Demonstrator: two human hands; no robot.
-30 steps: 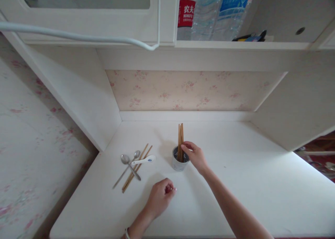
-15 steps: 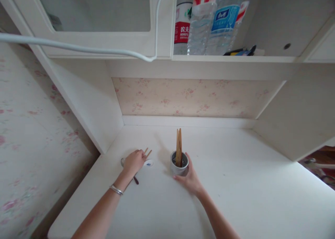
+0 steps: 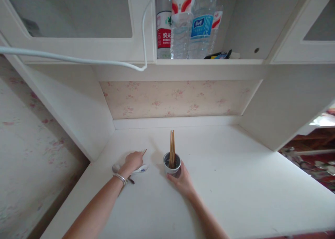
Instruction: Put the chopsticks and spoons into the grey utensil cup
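Observation:
My right hand [image 3: 181, 181] curls round the side of a grey-white cup [image 3: 171, 170], which stands upright on the table. Several wooden chopsticks [image 3: 171, 150] lean together in the cup. To its left, my left hand [image 3: 134, 160] is closed on a wooden chopstick [image 3: 144, 151], whose end pokes out past the fingers; most of it is hidden. Under and beside that hand lies a white ceramic spoon [image 3: 142, 168] with a blue mark. A dark utensil handle [image 3: 131, 181] shows below the wrist, and a shiny rounded piece [image 3: 115, 168] is partly covered by the hand.
The white table [image 3: 222, 183] runs under an overhead cabinet [image 3: 104, 48]. Plastic bottles [image 3: 180, 33] stand on its open shelf. A white cable [image 3: 78, 60] hangs across the upper left. Side panels [image 3: 288, 99] bound the recess.
The view has turned to the right. Two chopstick ends stuck out of my left hand before; one shows now. More of the spoon is visible. My right hand remains on the cup.

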